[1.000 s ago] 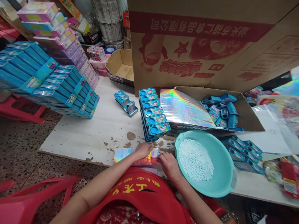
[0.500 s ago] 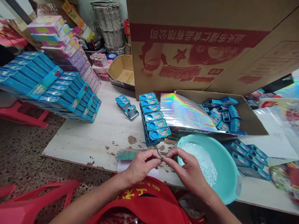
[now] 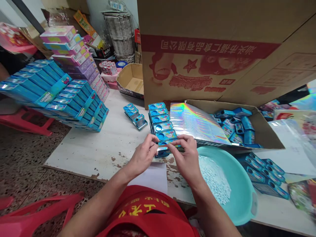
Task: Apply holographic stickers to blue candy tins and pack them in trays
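My left hand [image 3: 142, 155] and my right hand [image 3: 187, 158] meet at the near end of a row of blue candy boxes [image 3: 166, 135]. Between their pinched fingertips is a thin, shiny strip [image 3: 162, 148], held across the front box. Fingers partly cover that box, and I cannot tell whether the strip touches it. Below my left hand lies a sheet of white paper [image 3: 154, 176]. Right of my right hand stands a turquoise basin [image 3: 243, 184] with small pale candies [image 3: 217, 182] in it.
A carton [image 3: 269, 138] of loose blue boxes, partly covered by a silvery sheet [image 3: 197, 121], stands behind the basin. Stacked blue packs [image 3: 81, 102] rise at the left. A smaller group of blue boxes [image 3: 135, 116] sits nearby. A large cardboard box [image 3: 209, 65] blocks the back.
Both hands have moved forward from the table's near edge to the front of the box row. The greenish clear sheet on the white paper no longer shows.
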`<state>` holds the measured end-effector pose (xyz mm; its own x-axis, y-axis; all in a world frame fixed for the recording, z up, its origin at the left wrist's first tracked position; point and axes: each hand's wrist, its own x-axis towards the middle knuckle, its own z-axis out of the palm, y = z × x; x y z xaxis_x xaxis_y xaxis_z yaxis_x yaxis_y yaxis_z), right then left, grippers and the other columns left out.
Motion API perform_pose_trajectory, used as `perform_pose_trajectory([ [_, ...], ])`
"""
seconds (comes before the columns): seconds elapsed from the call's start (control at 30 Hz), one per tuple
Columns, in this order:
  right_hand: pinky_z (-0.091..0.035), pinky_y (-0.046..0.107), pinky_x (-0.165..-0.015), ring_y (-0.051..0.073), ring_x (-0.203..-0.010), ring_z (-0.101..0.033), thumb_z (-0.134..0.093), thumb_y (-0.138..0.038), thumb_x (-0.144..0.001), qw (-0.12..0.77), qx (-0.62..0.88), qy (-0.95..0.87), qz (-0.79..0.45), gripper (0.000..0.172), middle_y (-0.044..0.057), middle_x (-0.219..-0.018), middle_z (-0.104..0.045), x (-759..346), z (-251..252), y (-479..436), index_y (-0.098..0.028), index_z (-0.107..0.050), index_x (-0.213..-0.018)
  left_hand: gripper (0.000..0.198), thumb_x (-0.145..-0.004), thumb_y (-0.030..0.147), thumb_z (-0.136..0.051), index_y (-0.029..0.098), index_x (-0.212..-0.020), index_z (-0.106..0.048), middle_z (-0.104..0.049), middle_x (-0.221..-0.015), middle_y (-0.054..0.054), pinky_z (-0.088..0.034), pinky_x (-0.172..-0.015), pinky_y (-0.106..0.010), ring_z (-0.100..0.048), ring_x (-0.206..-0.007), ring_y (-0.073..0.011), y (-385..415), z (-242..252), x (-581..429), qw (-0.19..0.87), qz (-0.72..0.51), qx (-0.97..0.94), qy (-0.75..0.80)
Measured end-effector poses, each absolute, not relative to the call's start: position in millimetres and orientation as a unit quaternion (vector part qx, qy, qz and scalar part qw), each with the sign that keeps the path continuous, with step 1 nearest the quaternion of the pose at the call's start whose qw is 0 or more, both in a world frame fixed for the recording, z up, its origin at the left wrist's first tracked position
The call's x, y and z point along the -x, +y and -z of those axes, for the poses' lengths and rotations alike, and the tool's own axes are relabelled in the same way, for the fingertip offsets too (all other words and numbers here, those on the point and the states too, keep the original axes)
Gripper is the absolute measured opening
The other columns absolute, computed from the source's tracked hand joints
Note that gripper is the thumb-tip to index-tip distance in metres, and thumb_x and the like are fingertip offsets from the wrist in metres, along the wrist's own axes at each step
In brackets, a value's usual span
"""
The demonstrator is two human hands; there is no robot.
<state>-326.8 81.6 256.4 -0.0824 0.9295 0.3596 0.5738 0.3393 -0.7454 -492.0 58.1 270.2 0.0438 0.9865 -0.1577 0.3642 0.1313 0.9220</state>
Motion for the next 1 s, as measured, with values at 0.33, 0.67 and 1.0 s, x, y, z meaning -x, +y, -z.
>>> perform_pose_trajectory([
  [0.33,-0.045,0.032,-0.076,0.018,-0.084,-0.054,-0.067,-0.034,-0.069,0.481,0.585,-0.536,-0.374,0.031,0.001,-0.090,-0.053,325.6,-231.3,91.8,-0.020,-0.051,-0.091,0.029,-0.080,0.045,-0.048,0.022,-0.094,-0.036,-0.043,-0.055,0.010,-0.035,-0.047,-0.020,-0.046,-0.045,-0.0089,56.4,-207.8,471.8,0.515,-0.387,-0.420,0.640],
  [0.67,-0.047,0.034,-0.078,0.017,-0.084,-0.055,-0.063,-0.034,-0.073,0.496,0.582,-0.524,-0.376,0.024,0.002,-0.089,-0.054,327.0,-227.7,92.6,-0.020,-0.054,-0.090,0.024,-0.086,0.014,-0.035,0.020,-0.100,-0.053,-0.064,-0.092,-0.008,-0.042,-0.069,-0.029,-0.060,-0.088,-0.0220,28.7,-181.6,478.4,0.247,-0.117,-0.683,0.677],
  [1.0,-0.047,0.036,-0.082,0.018,-0.089,-0.058,-0.050,-0.049,-0.083,0.474,0.642,-0.409,-0.442,0.032,0.005,-0.096,-0.060,302.5,-154.6,30.1,-0.020,-0.056,-0.097,0.039,-0.094,0.035,-0.031,0.016,-0.111,-0.061,-0.065,-0.104,-0.013,-0.036,-0.089,-0.042,-0.054,-0.103,-0.0278,48.7,-117.4,502.8,0.178,-0.053,-0.672,0.717],
])
